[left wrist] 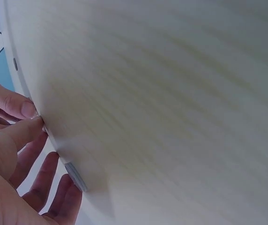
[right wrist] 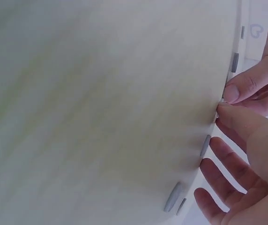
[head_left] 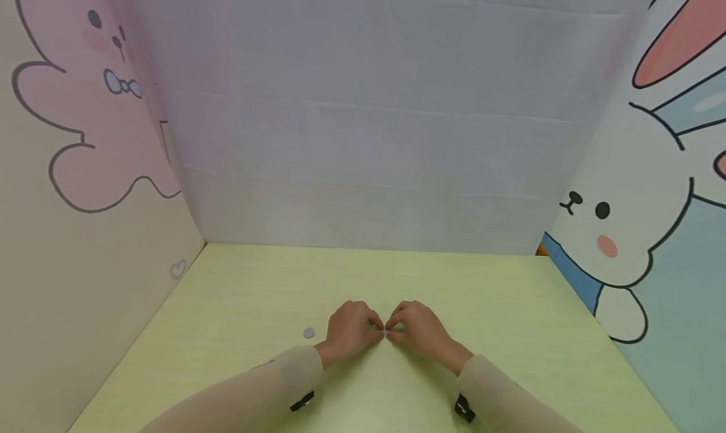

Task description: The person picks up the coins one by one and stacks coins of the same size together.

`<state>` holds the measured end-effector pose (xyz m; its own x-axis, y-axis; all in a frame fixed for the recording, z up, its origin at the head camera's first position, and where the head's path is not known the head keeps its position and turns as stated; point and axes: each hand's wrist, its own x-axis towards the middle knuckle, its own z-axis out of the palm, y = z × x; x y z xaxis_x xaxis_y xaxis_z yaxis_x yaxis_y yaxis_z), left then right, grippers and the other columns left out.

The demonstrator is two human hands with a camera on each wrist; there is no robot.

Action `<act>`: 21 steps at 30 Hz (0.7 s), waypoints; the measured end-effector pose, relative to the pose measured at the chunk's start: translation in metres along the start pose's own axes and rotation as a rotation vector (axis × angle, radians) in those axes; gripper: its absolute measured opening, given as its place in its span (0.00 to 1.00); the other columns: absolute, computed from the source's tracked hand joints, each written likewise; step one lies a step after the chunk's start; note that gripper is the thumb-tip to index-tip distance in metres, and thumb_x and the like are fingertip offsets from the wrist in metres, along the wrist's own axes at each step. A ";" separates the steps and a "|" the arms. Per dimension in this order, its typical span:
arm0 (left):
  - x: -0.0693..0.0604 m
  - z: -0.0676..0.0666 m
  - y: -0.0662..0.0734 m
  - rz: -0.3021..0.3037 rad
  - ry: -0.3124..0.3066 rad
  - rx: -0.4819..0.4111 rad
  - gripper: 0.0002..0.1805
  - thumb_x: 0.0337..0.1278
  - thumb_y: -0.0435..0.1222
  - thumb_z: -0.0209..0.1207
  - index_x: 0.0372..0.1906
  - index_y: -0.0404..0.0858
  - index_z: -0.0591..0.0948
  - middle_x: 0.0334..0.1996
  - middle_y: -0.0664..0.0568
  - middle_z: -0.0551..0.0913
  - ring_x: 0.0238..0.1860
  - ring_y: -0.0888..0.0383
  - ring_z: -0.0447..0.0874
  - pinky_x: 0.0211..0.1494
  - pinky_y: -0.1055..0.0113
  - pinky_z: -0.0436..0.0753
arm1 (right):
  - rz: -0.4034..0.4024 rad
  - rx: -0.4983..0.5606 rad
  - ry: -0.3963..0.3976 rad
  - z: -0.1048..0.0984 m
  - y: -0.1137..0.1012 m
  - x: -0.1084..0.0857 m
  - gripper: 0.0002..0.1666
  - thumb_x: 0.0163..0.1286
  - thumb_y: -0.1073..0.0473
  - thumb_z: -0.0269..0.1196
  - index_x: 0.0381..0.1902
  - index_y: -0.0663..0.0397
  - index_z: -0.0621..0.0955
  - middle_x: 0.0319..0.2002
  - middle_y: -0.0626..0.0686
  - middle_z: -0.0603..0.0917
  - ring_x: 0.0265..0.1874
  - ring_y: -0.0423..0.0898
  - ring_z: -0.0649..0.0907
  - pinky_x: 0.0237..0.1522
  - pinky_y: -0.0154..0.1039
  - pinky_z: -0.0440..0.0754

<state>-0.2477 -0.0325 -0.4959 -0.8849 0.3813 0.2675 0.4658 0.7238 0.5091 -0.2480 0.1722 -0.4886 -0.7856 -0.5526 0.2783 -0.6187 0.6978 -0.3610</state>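
In the head view my left hand [head_left: 353,329] and right hand [head_left: 418,329] meet fingertip to fingertip over the table. Between them is a small pale piece [head_left: 385,333], pinched by thumb and finger from both sides; its kind is too small to tell. The left wrist view has my left hand [left wrist: 12,159] low at the edge, its other fingers spread, near a flat grey piece [left wrist: 75,177]. In the right wrist view, my right hand [right wrist: 246,164] has its fingers close to a grey piece [right wrist: 205,146]. Fingertips mostly hide the pinched piece.
A grey disc [head_left: 309,333] lies on the pale yellow table [head_left: 255,282], left of my left hand. More grey pieces [right wrist: 173,197] lie around the hands in the right wrist view. A white back wall [head_left: 363,137] and printed side panels [head_left: 624,231] enclose the table.
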 end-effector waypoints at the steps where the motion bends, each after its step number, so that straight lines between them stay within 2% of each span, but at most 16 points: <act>1: 0.000 0.000 0.000 -0.005 0.002 -0.001 0.03 0.53 0.40 0.80 0.29 0.50 0.94 0.34 0.60 0.90 0.38 0.59 0.85 0.31 0.71 0.77 | -0.013 -0.006 -0.008 -0.002 0.000 0.000 0.03 0.66 0.60 0.78 0.37 0.51 0.94 0.39 0.47 0.91 0.41 0.46 0.87 0.51 0.52 0.85; 6: 0.000 0.001 0.000 -0.020 0.002 0.008 0.04 0.53 0.42 0.80 0.29 0.50 0.94 0.34 0.61 0.90 0.38 0.59 0.85 0.33 0.69 0.78 | -0.022 -0.051 -0.021 -0.015 0.000 -0.002 0.08 0.63 0.65 0.78 0.41 0.54 0.93 0.40 0.49 0.91 0.43 0.50 0.87 0.50 0.50 0.85; 12: 0.001 0.000 0.001 -0.038 -0.010 0.015 0.05 0.53 0.43 0.80 0.29 0.51 0.94 0.33 0.60 0.87 0.38 0.59 0.83 0.36 0.67 0.79 | 0.063 -0.014 0.014 -0.033 0.005 -0.011 0.10 0.63 0.64 0.78 0.43 0.56 0.93 0.41 0.49 0.90 0.43 0.51 0.87 0.50 0.52 0.85; 18: -0.001 0.000 0.001 -0.053 -0.011 0.001 0.05 0.52 0.43 0.81 0.28 0.50 0.94 0.33 0.60 0.87 0.37 0.61 0.82 0.35 0.68 0.78 | 0.112 0.020 -0.002 -0.035 0.011 -0.019 0.11 0.63 0.63 0.78 0.44 0.57 0.93 0.40 0.51 0.90 0.37 0.48 0.86 0.39 0.41 0.84; 21: -0.002 -0.001 0.002 -0.040 -0.006 0.002 0.05 0.52 0.42 0.81 0.28 0.50 0.94 0.33 0.59 0.88 0.38 0.60 0.83 0.35 0.68 0.79 | 0.124 0.024 -0.014 -0.032 0.013 -0.023 0.11 0.62 0.63 0.78 0.43 0.57 0.93 0.39 0.51 0.89 0.35 0.47 0.85 0.37 0.37 0.83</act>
<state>-0.2452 -0.0323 -0.4946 -0.9029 0.3555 0.2416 0.4298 0.7400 0.5173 -0.2381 0.2083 -0.4705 -0.8557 -0.4693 0.2180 -0.5166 0.7499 -0.4132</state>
